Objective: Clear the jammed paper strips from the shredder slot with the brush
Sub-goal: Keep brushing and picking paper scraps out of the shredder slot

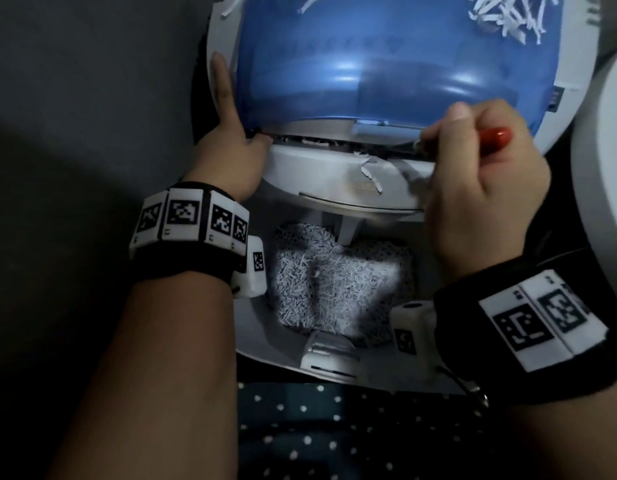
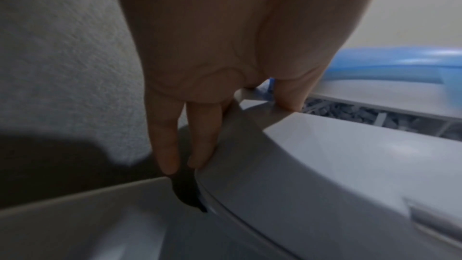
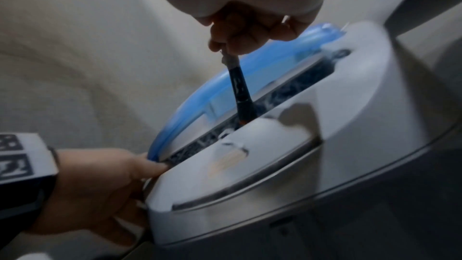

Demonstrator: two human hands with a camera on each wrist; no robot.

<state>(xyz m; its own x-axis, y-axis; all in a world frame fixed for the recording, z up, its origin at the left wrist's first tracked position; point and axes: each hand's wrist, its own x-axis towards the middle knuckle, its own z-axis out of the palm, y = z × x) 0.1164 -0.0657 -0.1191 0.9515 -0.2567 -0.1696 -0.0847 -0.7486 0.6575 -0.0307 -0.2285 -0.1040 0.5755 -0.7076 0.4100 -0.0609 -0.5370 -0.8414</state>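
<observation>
**Brush is in the slot, other hand bracing the shredder**

The shredder fills the middle of the head view, and it looks like the head unit is tipped back so the slot faces the person. My guess is that's so loosened bits can drop away. The blue cover sits at 12 o'clock with loose shreds scattered along its top edge.

The bin of shreds is open at 6 o'clock, right under the slot.

Left hand is at 9 o'clock of the slot. Its fingers lie straight along the rim and the thumb is tucked at the slot's end, so it's steadying rather than grabbing anything.

Right hand at 3 o'clock has its fingers curled round the brush, pencil-style, probably for fine control. The red handle end pokes out behind the knuckles. The dark tip is pushed down into the gap.

The paper strips are white and crinkly, still wedged along the slot. A couple of curled strips lie just below it on the grey casing.
</observation>
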